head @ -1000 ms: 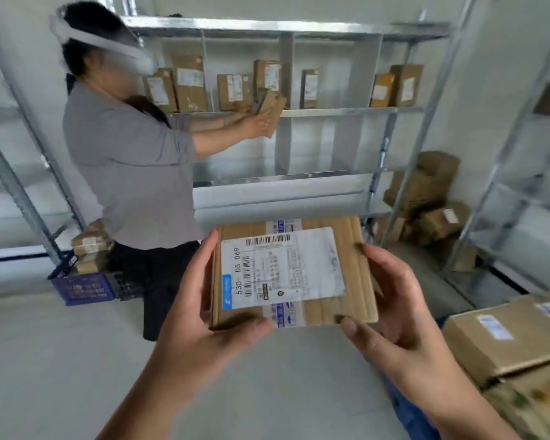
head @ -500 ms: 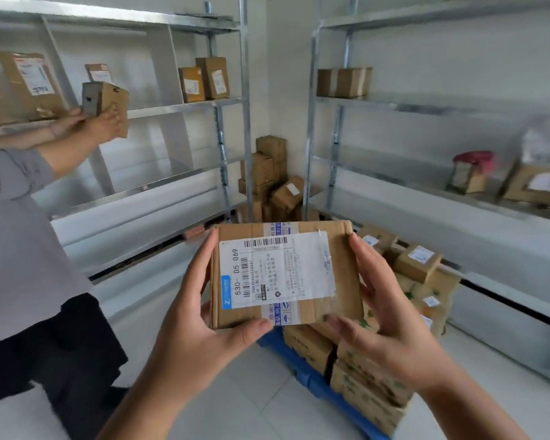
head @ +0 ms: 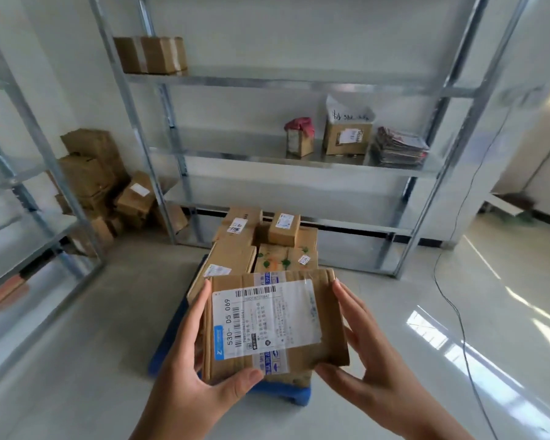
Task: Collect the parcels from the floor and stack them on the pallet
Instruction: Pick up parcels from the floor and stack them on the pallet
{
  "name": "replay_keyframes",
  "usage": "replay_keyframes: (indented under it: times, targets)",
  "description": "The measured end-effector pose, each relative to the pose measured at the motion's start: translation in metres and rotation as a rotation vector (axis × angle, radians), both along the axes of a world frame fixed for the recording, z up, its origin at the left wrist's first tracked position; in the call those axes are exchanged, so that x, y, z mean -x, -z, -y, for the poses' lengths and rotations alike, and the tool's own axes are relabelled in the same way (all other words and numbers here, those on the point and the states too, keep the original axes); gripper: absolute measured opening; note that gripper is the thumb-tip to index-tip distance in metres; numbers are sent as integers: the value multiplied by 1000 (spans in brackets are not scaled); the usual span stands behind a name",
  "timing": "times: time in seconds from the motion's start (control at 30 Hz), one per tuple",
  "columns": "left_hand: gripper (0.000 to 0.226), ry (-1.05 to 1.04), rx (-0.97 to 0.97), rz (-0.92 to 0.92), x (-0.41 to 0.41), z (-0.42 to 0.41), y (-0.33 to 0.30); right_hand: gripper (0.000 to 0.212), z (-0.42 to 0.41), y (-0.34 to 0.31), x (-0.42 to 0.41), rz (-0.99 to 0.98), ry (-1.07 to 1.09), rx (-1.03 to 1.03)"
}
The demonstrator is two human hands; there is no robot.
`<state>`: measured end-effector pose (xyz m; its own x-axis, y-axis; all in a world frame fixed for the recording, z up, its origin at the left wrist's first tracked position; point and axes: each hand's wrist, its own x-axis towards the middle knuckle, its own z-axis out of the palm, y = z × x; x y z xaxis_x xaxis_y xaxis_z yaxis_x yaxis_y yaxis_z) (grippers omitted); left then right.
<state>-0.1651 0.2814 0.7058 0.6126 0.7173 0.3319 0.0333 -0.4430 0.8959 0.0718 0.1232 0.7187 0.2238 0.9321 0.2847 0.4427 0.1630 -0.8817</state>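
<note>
The parcel sits low in the middle of the view, held up in the air above the near end of the pallet, not yet resting on anything. The left hand grips its left edge, thumb curled over the bottom corner and fingers behind; the right hand cups the right edge with fingers laid along the side and thumb under the lower corner.

It is a flat, rectangular carton of ribbed brown cardboard, its face mostly covered by a glossy white shipping label under clear tape, with a strip of blue-printed tape running across it. That slick tape is where I'd expect a thumb to slide if the hold loosens.

The stacked boxes, at 12 o'clock from the parcel, look uneven to me: 1 small box perches on top, and the surfaces beneath sit at different heights. A thin parcel set across such a step could rock or slide off toward the glossy floor. The blue plastic pallet shows only a narrow free lip at 6 o'clock, so placing it there risks overhang.

At 3 o'clock a thin cable trails across the floor, a trip hazard on any step to the right.
</note>
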Motion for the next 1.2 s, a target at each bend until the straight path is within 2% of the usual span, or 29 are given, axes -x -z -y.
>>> replay_keyframes:
  times: [0.2, 0.43, 0.63, 1.0, 1.2]
  targets:
    - [123, 80, 43, -48, -78, -42, 16, 92, -20, 29, -63, -36, 101, -32]
    - [124, 94, 69, -56, -164, -87, 27, 92, -65, 35, -151, -81, 99, -16]
    - [121, 41, 102, -56, -208, -119, 33, 91, -110, 35, -200, -85, 79, 24]
    - [114, 163, 161, -18, -293, -198, 44, 94, -172, 33, -264, -28, 170, 104]
    - [116, 137, 179, -30, -349, -217, 42, 93, -194, 34, -322, -28, 198, 98]
